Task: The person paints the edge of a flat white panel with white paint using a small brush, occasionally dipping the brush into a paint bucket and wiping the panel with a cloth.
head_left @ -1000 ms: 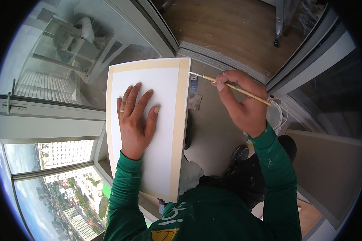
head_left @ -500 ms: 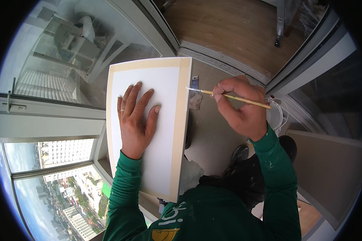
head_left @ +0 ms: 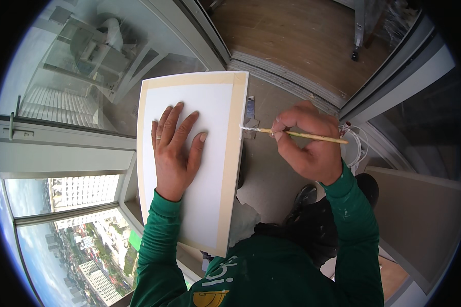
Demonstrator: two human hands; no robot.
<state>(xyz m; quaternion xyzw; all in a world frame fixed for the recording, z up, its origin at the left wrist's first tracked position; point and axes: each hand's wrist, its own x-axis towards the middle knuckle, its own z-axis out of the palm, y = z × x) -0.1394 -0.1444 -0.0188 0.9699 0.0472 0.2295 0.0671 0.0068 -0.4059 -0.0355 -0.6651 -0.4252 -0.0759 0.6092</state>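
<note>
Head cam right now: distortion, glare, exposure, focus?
Head view: black fisheye border, the white board's left edge bowed; head view: buildings outside the window very bright, partly washed out; head view: hazy, apparent reflections across the glass panel; head view: brush handle reads clearly, the pale tip blends with the board edge.

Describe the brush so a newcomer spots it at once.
Find the big white board with the tan border. At its right edge, the right grip holds the brush nearly level. Unlike the flat board or the dark shoe below, it is a slender yellowish stick with a white-coated tip.
</note>
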